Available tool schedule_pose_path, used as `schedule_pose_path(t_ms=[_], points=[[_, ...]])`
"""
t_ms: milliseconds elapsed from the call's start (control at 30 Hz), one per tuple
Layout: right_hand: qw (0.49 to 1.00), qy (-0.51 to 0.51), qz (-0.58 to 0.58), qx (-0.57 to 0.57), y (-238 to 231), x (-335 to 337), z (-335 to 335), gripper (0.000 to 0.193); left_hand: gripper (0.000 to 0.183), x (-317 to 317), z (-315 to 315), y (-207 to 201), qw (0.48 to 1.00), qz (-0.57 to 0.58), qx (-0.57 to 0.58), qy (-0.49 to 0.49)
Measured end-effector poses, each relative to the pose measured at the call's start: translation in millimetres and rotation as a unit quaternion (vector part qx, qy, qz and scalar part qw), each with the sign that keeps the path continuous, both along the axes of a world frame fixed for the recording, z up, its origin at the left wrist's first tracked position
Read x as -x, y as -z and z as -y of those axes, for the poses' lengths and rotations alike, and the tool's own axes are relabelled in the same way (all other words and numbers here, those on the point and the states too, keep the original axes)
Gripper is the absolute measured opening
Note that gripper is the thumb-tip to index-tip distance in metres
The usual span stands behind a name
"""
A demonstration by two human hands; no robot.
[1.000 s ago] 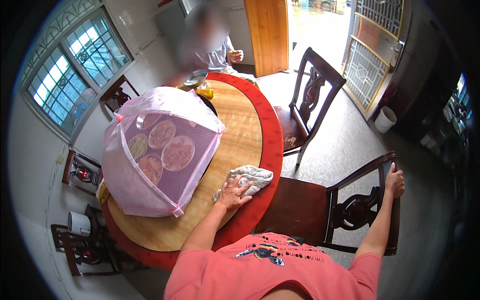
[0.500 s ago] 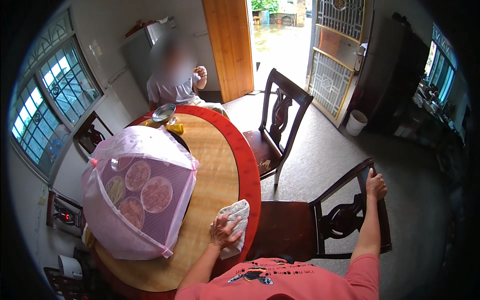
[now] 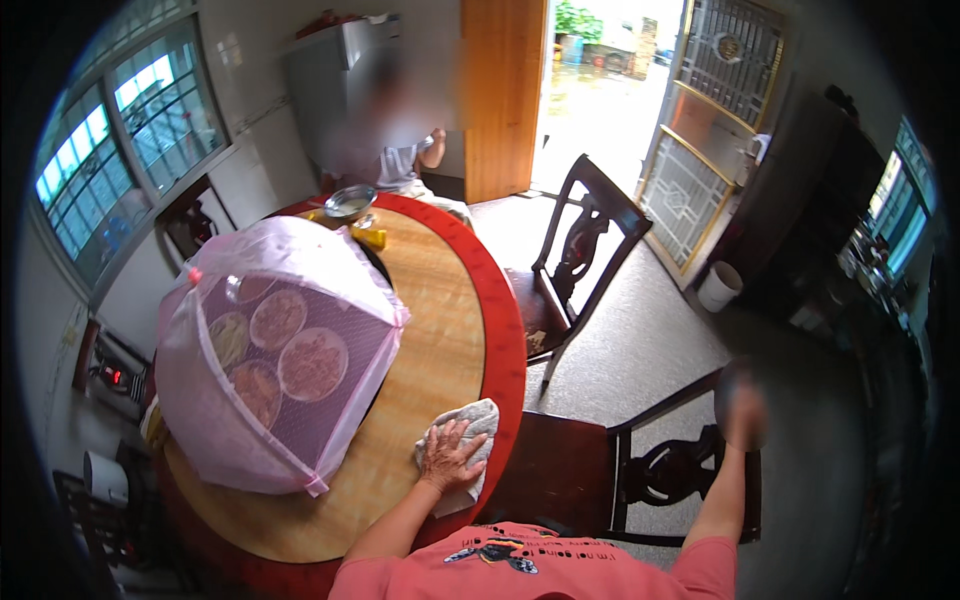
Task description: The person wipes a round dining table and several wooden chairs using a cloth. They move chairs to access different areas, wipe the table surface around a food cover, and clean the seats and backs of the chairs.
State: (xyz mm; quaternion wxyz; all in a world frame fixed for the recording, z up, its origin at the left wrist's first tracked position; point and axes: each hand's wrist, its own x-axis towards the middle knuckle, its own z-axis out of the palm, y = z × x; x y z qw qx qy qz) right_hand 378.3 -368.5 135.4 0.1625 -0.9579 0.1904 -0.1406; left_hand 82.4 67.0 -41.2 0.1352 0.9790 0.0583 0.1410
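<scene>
My left hand [image 3: 451, 460] lies flat with its fingers spread on a pale grey cloth [image 3: 478, 417]. The cloth rests at the right edge of a round table [image 3: 440, 310] with a wood-look top and red rim. Out to the right, my right hand [image 3: 742, 415] is on the top rail of a dark wooden chair [image 3: 560, 465]; a blur covers much of its fingers. A pink mesh food cover [image 3: 240, 440] stands on the table's left part, away from both hands. Several plates of food [image 3: 313, 364] show through its mesh.
A second dark chair [image 3: 590, 235] stands beyond the first. Across the table sits a person [image 3: 402, 165], near a metal bowl [image 3: 350, 203] and a yellow packet [image 3: 370, 237]. A white bucket [image 3: 719, 287] is on the floor by the open gate [image 3: 690, 190].
The view has shifted, so the door and far chair appear farther right. My left hand has moved slightly forward on the cloth, its fingers pointing more ahead. My right hand stays at the chair's top rail.
</scene>
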Motion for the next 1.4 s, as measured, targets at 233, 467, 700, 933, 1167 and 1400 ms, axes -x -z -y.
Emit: schedule_pose_path(t_ms=[233,467,700,933,1167,1400], points=[[0.976,-0.019,0.116,0.185,73,-37,68,0.030,0.054,-6,7,4,0.999,-0.008,-0.042,0.033],[0.946,-0.067,0.174,0.267,93,-50,91,0.022,0.051,-17,15,14,0.999,0.011,-0.033,-0.001],[0.867,-0.080,0.243,0.428,110,-58,106,0.015,0.050,-19,18,11,0.999,0.037,-0.013,-0.018],[0.826,-0.122,0.296,0.465,111,-60,106,0.015,0.052,-18,17,11,1.000,0.005,-0.016,-0.022],[0.874,-0.099,0.331,0.343,116,-72,128,0.028,0.053,-24,21,14,1.000,0.012,-0.013,-0.008],[0.969,0.085,0.037,0.228,17,2,23,0.060,0.052,-19,17,8,0.999,0.019,-0.024,-0.020]])
